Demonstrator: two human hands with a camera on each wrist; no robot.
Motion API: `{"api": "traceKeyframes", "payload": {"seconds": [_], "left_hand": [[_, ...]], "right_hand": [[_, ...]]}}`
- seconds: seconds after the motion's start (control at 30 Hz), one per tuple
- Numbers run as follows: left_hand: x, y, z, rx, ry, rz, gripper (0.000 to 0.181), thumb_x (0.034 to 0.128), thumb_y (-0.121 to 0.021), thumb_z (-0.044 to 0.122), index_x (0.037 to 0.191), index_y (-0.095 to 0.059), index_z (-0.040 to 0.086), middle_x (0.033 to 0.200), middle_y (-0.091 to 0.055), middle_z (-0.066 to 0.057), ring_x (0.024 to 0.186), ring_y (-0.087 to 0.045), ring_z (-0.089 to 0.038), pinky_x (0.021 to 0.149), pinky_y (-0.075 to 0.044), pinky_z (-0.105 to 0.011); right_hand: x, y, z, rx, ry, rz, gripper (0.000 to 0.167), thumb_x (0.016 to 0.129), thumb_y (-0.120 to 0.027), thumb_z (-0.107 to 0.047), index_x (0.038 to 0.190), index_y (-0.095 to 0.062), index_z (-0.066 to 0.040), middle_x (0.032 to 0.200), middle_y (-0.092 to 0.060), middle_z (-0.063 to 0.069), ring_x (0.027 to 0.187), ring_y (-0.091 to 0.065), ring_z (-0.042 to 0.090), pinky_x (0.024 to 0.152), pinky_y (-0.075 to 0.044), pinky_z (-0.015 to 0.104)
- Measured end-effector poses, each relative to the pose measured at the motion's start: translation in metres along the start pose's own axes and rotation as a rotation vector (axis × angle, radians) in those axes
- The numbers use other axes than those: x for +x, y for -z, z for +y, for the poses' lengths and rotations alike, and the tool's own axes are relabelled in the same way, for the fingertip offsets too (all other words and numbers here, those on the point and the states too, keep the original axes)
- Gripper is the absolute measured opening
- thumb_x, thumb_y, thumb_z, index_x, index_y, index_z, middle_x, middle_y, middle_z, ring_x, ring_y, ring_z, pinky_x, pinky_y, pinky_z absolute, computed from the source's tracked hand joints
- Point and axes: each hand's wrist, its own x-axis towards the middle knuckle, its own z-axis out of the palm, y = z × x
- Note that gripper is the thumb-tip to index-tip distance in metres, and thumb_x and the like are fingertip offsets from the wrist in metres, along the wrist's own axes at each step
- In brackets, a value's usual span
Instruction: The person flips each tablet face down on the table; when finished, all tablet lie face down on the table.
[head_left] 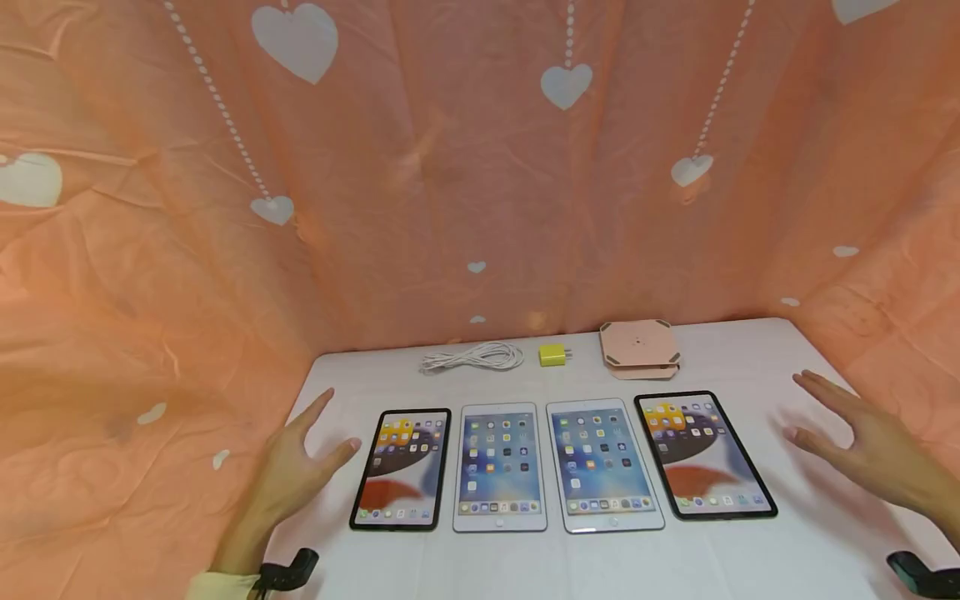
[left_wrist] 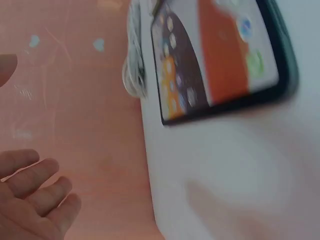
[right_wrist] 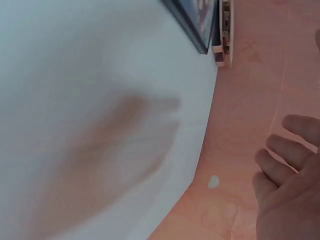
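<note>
Left hand [head_left: 302, 467]: empty, fingers relaxed.
Left black tablet [head_left: 401, 469]: on the table [head_left: 367, 379], cropped in left wrist view.
White tablets [head_left: 500, 467]: side by side.
Right black tablet [head_left: 705, 455]: mostly cut off in right wrist view.
Right hand [head_left: 862, 450]: empty, fingers relaxed.

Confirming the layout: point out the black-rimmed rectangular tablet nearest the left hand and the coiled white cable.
Black-rimmed rectangular tablet [head_left: 401, 469], head view: middle of its screen.
Coiled white cable [head_left: 483, 357], head view: coil's middle.

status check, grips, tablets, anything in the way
Left grip and right grip open, empty, either side. Four tablets in a row, face up, screens lit. Nothing seen blocking them; white cable, yellow adapter, pink piece lie behind.
</note>
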Motion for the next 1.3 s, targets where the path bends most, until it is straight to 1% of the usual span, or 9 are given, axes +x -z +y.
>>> {"api": "traceKeyframes", "payload": {"seconds": [0.1,0.17,0.3,0.4,0.57,0.73,0.9,1.23,1.3], "left_hand": [[0.003,-0.004,0.010,-0.104,-0.017,-0.028,0.083,0.0973,-0.083,0.034,0.166,-0.046,0.006,0.164,-0.052,-0.025,0.150,-0.051,-0.050,0.123,-0.047,-0.051],[0.005,-0.009,0.016,-0.195,-0.036,-0.050,0.080,0.0977,-0.083,0.028,0.165,-0.047,0.004,0.164,-0.053,-0.024,0.150,-0.052,-0.049,0.119,-0.049,-0.027],[0.010,-0.022,0.026,-0.396,-0.070,-0.102,0.076,0.0981,-0.082,0.014,0.163,-0.046,-0.002,0.164,-0.052,-0.025,0.151,-0.050,-0.049,0.108,-0.039,-0.004],[0.015,-0.035,0.037,-0.557,-0.075,-0.160,0.073,0.0987,-0.078,0.006,0.162,-0.044,-0.009,0.165,-0.049,-0.029,0.153,-0.046,-0.050,0.110,-0.043,-0.008],[0.023,-0.058,0.060,-0.799,-0.001,-0.302,0.070,0.1026,-0.072,0.004,0.163,-0.040,-0.011,0.168,-0.045,-0.029,0.157,-0.041,-0.048,0.111,-0.051,-0.018],[0.030,-0.084,0.088,-0.899,0.121,-0.402,0.066,0.1049,-0.073,0.012,0.162,-0.046,-0.004,0.165,-0.053,-0.023,0.155,-0.050,-0.038,0.113,-0.053,-0.024],[0.035,-0.112,0.116,-0.981,0.189,-0.505,0.064,0.1063,-0.073,0.019,0.160,-0.049,-0.005,0.162,-0.055,-0.025,0.151,-0.055,-0.037,0.122,-0.049,-0.044],[0.040,-0.171,0.172,-1.180,0.356,-0.633,0.057,0.1051,-0.076,0.018,0.153,-0.057,-0.006,0.151,-0.065,-0.024,0.138,-0.068,-0.034,0.112,-0.057,-0.037],[0.041,-0.180,0.182,-1.197,0.394,-0.640,0.054,0.1042,-0.077,0.016,0.151,-0.060,-0.004,0.147,-0.068,-0.023,0.133,-0.072,-0.031,0.108,-0.060,-0.034]], "right_hand": [[0.003,0.008,-0.005,-0.007,-0.105,-0.066,0.083,0.103,-0.076,-0.034,0.172,-0.035,-0.013,0.160,-0.046,0.041,0.140,-0.048,0.065,0.116,-0.043,0.053],[0.006,0.013,-0.005,0.033,-0.151,-0.112,0.082,0.103,-0.076,-0.036,0.171,-0.036,-0.013,0.162,-0.049,0.033,0.146,-0.058,0.040,0.100,-0.051,0.035],[0.012,0.016,-0.004,0.229,-0.175,-0.158,0.073,0.107,-0.073,-0.028,0.166,-0.041,0.002,0.153,-0.056,-0.028,0.126,-0.048,-0.029,0.084,-0.041,-0.002],[0.017,0.017,-0.002,0.337,-0.171,-0.190,0.068,0.110,-0.068,-0.022,0.163,-0.040,0.010,0.133,-0.048,-0.051,0.116,-0.044,-0.036,0.085,-0.042,-0.003],[0.019,0.022,0.004,0.416,-0.174,-0.281,0.052,0.116,-0.054,-0.022,0.167,-0.045,-0.011,0.137,-0.058,-0.043,0.122,-0.047,-0.031,0.086,-0.038,0.002],[0.026,0.021,0.009,0.696,-0.185,-0.375,0.043,0.119,-0.043,-0.012,0.145,-0.062,-0.041,0.138,-0.068,-0.030,0.123,-0.063,-0.016,0.093,-0.051,0.004],[0.033,0.021,0.014,1.053,-0.173,-0.520,0.055,0.120,-0.030,-0.006,0.135,-0.072,-0.039,0.139,-0.074,-0.016,0.126,-0.071,-0.001,0.099,-0.059,0.015],[0.043,0.021,0.019,1.107,-0.358,-0.696,0.045,0.122,-0.031,-0.020,0.145,-0.070,-0.018,0.136,-0.074,-0.016,0.122,-0.073,0.001,0.103,-0.060,0.023],[0.044,0.020,0.020,1.231,-0.357,-0.738,0.051,0.122,-0.028,-0.018,0.133,-0.076,-0.033,0.137,-0.075,-0.013,0.125,-0.073,0.005,0.105,-0.060,0.025]]}}
